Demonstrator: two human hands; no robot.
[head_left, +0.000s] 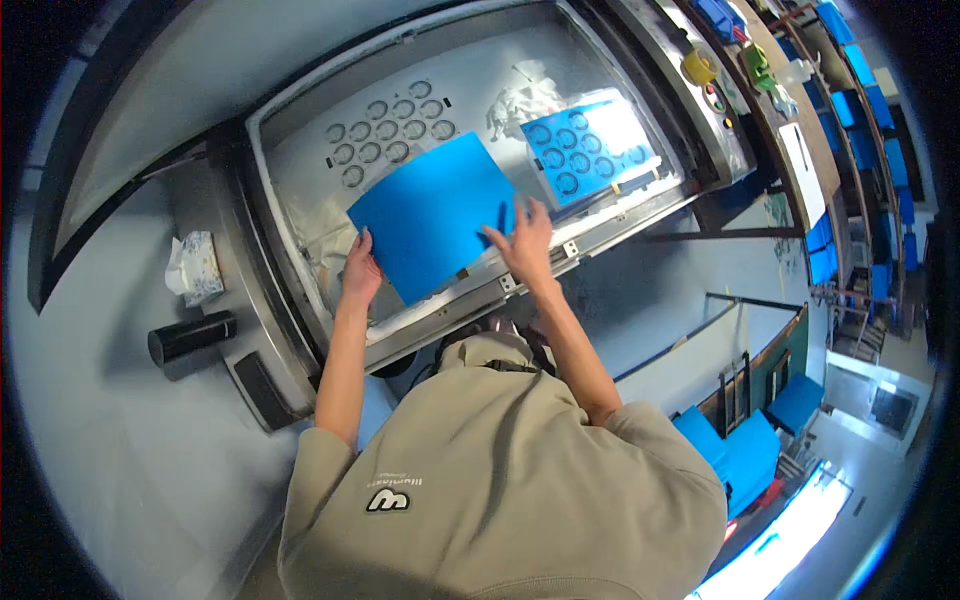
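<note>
Blue sheet, unprinted on its visible face, set aslant over the near part of the pale framed bed before me. My left hand meets the sheet's left edge; whether its fingers pinch that edge I cannot tell. My right hand is at the opposite edge, its fingers spread, the thumb reaching over the margin. Beyond the sheet, dark ring marks stand in rows; to the right lies a ring-printed blue sheet, just beside crumpled white material.
</note>
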